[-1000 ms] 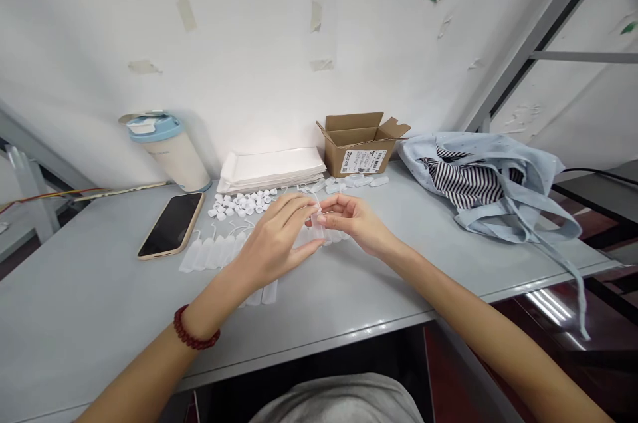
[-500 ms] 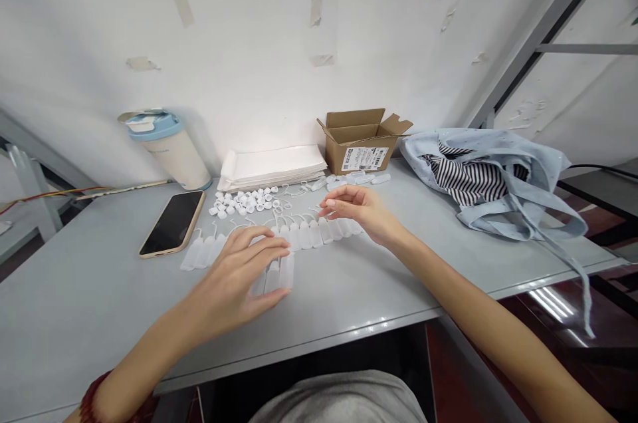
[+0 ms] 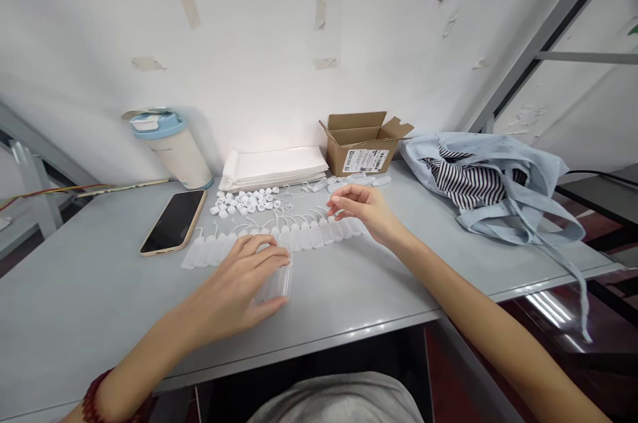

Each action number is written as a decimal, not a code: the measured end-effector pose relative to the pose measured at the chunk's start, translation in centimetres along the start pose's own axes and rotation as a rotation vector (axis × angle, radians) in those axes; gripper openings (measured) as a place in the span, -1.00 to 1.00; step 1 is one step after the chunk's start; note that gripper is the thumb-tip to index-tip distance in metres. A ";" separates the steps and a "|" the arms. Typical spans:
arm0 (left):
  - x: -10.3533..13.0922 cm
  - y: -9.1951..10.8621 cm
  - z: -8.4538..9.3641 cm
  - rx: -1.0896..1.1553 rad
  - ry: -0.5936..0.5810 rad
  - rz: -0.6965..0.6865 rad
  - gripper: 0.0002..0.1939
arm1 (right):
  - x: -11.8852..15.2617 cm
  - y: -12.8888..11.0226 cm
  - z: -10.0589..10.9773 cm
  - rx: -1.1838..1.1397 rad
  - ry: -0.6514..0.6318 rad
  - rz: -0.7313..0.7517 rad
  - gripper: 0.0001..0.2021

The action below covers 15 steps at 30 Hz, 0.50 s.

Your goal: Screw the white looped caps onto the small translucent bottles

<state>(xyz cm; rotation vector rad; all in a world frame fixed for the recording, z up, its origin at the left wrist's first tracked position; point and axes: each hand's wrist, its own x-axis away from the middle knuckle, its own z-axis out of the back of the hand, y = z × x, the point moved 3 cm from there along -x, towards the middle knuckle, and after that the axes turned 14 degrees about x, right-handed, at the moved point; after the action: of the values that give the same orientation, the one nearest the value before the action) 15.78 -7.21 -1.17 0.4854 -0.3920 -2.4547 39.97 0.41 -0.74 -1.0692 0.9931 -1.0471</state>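
My left hand [image 3: 249,280] is curved around several small clear plastic bottles [image 3: 275,283], which lie side by side between thumb and fingers; its palm hides some of them. Behind it runs a row of similar translucent bottles [image 3: 302,237] with thin, curved white strings or stems at their far ends. Over the right end of that row is my right hand [image 3: 361,209], thumb and fingertips drawn together; whatever is between them is too small to make out. A pile of small white caps [image 3: 246,201] lies beyond the row.
A phone [image 3: 173,222] lies left of the row, before a blue-lidded tumbler [image 3: 174,150]. Further back are stacked white envelopes [image 3: 274,163], an open cardboard box [image 3: 361,143] and loose translucent bottles [image 3: 361,179]. A light blue cloth bag [image 3: 488,170] covers the right side.
My right hand has shifted slightly right along the row. My left hand stays in nearly the same place, and the bottles in it look more tightly bunched.
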 end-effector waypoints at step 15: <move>-0.3 0.3 -0.2 -0.019 0.004 -0.014 -0.71 | 0.0 -0.1 0.0 0.007 0.002 -0.005 -0.78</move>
<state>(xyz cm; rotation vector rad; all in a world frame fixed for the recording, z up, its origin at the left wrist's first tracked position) 16.24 -7.28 -1.21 0.4869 -0.3647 -2.4682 39.92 0.39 -0.66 -1.0656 0.9886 -1.0551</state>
